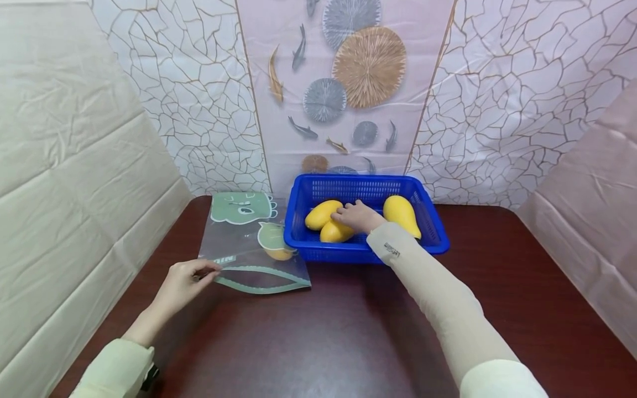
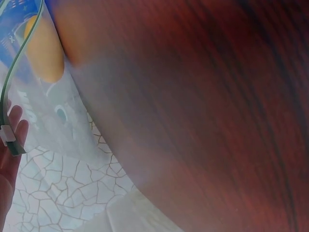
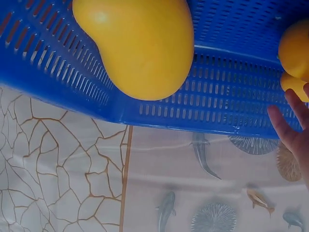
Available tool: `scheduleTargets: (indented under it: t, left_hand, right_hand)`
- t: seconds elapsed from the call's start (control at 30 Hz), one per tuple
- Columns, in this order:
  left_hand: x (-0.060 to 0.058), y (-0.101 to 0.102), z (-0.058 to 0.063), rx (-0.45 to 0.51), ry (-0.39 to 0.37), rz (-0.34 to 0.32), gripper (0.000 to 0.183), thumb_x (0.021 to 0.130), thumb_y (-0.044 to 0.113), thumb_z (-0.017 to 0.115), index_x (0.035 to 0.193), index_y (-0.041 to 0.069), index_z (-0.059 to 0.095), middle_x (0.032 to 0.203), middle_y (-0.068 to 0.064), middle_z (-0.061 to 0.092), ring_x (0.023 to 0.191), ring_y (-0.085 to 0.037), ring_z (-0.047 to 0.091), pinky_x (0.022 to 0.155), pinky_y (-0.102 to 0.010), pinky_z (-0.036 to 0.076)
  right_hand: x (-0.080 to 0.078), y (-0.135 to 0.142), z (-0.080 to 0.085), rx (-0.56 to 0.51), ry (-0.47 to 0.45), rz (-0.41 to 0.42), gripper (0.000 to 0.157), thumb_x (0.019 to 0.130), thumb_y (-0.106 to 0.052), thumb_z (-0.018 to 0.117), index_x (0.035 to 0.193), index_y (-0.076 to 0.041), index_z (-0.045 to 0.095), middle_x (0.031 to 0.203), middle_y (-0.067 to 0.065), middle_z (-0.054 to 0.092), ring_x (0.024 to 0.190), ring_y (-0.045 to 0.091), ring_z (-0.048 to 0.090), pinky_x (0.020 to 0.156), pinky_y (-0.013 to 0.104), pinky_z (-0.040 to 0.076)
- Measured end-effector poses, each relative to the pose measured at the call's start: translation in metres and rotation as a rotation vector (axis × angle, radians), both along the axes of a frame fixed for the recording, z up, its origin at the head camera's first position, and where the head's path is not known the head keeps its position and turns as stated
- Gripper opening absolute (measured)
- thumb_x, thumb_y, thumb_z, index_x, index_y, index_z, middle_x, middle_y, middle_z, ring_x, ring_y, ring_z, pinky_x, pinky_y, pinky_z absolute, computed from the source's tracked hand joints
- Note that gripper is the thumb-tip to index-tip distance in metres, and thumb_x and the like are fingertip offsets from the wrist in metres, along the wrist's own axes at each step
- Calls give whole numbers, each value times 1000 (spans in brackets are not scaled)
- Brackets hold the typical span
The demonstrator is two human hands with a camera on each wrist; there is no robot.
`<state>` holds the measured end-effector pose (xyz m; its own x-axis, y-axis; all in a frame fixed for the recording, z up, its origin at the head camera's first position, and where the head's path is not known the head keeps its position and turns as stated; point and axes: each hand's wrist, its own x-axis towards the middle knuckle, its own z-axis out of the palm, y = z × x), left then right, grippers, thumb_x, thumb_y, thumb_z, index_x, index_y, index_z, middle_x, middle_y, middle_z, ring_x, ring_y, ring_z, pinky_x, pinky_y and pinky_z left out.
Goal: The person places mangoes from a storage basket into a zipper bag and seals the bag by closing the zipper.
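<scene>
Left of the blue basket (image 1: 343,255), the left hand (image 1: 186,279) pinches the green-edged mouth of a clear, printed bag (image 1: 229,236); inside the basket lie smooth, plump yellow mangoes (image 1: 400,213), the right hand (image 1: 358,216) at two, fingers spread.

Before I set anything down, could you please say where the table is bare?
Bare table lies in front of the blue basket, left of the right sleeve, and right of the basket. Crowded spots: the clear bag, pinched by the left hand, and inside the basket, around the right hand and yellow fruits.
</scene>
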<state>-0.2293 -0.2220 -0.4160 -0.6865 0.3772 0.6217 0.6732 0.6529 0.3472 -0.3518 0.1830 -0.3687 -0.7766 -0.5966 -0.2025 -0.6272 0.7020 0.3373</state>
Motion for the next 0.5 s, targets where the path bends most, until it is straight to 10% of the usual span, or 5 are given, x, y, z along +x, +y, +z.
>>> scheduleTargets:
  t: [0.5]
  left_hand:
    - [1,-1,1,-5,-10,1,19,70,-2,78,83,10,73,76,2,71,70,1,61,62,-6,47]
  right_hand:
    - [2,-8,-3,62,19,37,51,85,-6,66,131,-7,44,116,17,62,99,32,61,86,45,49]
